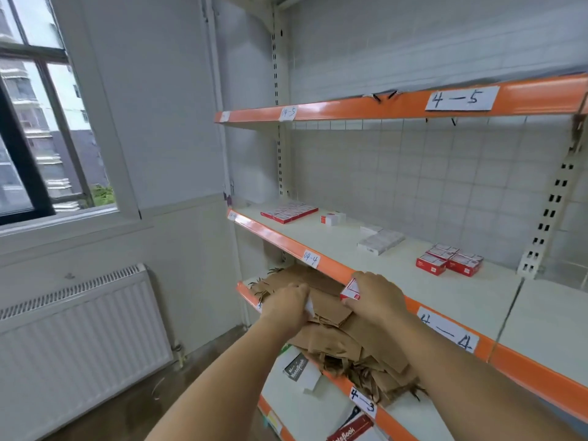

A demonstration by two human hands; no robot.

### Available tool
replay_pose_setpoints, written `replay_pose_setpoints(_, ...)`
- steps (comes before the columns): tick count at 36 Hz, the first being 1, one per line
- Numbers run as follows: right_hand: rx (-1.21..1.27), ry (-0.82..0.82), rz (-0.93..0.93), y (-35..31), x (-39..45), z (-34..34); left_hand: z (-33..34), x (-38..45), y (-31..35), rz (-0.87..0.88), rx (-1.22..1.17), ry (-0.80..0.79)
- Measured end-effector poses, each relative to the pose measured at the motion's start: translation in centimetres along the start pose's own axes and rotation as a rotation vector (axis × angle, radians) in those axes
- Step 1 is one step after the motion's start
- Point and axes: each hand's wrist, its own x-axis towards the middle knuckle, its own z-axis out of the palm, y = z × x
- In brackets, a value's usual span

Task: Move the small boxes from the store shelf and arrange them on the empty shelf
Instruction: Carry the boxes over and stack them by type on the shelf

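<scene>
Along the right wall stands the shelving unit (280,154), white with orange front edges, a window (41,128) and a radiator (79,329) to its left. The shelf marked 4-4 (461,297) carries the small boxes in separate groups: a flat cluster of red-and-white boxes (289,212) near its far left corner, a lone small box (331,219) just beyond them, a white pack (380,240) toward the middle, and a red group (449,260) near the upright at its right end. The shelf above, marked 4-5 (397,105), shows only its orange edge and paper labels. Below, the shelf marked 4-3 (413,418) holds a heap of brown paper bags (343,329) that spills over its front edge, with notebooks (296,367) on the level beneath.

Both hands reach in over the bags, just under the front edge of the 4-4 shelf. The right hand (372,297) grips a red-and-white box (350,289), fingers curled over its top. The left hand (288,305) is curled round a white item (309,308), of which only an edge shows; what it is cannot be told.
</scene>
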Motion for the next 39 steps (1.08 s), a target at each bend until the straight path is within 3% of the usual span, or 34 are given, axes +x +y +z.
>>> replay_pose_setpoints(15,-0.080,0.060,0.217,6.2,6.2,-0.7,0.0,11.6,3.6,0.206,-0.139,0.005)
replay_pose_setpoints(31,-0.159,0.134,0.754,9.1,5.3,-0.5,1.3,21.3,5.1,0.576,-0.178,-0.093)
replay_pose_setpoints(39,-0.159,0.120,0.973,9.1,4.7,-0.1,1.9,22.5,3.7,0.615,-0.246,-0.118)
